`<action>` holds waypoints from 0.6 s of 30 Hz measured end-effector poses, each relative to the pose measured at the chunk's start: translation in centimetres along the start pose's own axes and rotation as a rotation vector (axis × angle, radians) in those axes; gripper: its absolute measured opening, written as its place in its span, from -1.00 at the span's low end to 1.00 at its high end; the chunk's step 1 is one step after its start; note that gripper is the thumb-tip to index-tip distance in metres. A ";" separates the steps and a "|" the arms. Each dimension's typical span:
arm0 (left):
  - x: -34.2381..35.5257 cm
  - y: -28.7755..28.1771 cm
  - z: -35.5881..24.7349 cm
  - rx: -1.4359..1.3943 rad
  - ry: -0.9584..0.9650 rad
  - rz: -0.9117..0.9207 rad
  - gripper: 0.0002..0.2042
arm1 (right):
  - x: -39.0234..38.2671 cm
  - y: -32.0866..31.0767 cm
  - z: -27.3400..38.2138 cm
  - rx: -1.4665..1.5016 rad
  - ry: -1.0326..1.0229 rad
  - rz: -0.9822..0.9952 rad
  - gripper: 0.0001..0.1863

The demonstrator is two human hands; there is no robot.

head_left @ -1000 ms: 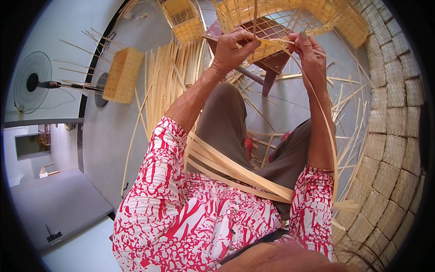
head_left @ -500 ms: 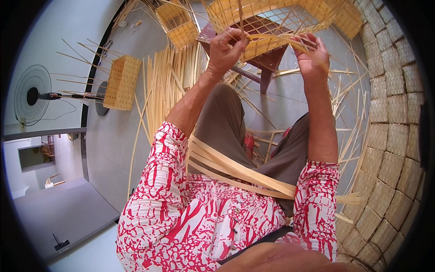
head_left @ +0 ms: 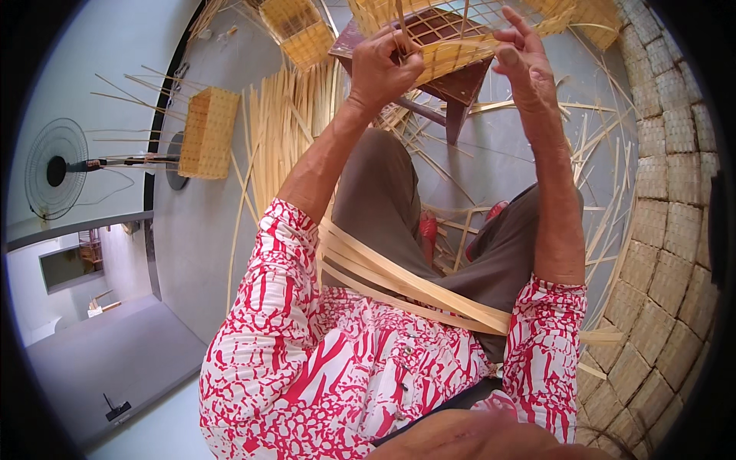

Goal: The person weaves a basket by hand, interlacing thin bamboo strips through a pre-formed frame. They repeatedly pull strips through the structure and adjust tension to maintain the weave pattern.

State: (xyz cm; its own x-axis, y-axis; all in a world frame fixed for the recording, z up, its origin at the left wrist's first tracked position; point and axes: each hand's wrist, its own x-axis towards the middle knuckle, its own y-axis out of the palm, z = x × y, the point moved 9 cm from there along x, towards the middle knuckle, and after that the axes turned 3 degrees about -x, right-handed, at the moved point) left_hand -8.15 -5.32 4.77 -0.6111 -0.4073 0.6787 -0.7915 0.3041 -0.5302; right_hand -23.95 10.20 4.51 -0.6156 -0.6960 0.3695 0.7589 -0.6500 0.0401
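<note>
We wear a white shirt (head_left: 360,376) covered in an irregular crimson print, partly small net-like blotches and partly long branching streaks. Small buttons (head_left: 407,350) sit along its front, and its loose, creased sleeves (head_left: 268,299) end near the elbows, leaving our forearms (head_left: 322,157), left hand (head_left: 383,69) and right hand (head_left: 530,80) bare. A dark band (head_left: 460,400) crosses near the neckline. Our trousers (head_left: 376,180) are plain, dark brownish grey, and our footwear (head_left: 428,227) is red.

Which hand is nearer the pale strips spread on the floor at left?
Left: the left hand is raised to the right of those strips; the right hand is farther right.
</note>
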 end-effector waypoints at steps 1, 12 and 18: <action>-0.2 0.2 0.8 -0.069 -0.035 0.052 -0.96 | -0.2 0.8 1.3 -0.035 -0.085 0.060 -0.30; -2.1 -9.6 7.9 -0.355 -0.161 -0.073 -0.71 | -1.3 -4.5 -12.6 0.599 0.764 -0.179 -0.71; -4.9 -10.9 1.7 0.010 0.067 -0.256 -0.75 | -0.4 -4.0 -12.7 0.756 0.649 -0.224 -0.76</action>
State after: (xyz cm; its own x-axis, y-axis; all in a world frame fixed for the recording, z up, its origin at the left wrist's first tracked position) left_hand 3.46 -8.12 6.33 -0.3907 -0.4118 0.8233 -0.9204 0.1903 -0.3416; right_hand -29.50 9.20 -7.62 -0.5857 -0.7593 -0.2837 0.4093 -0.5792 0.7050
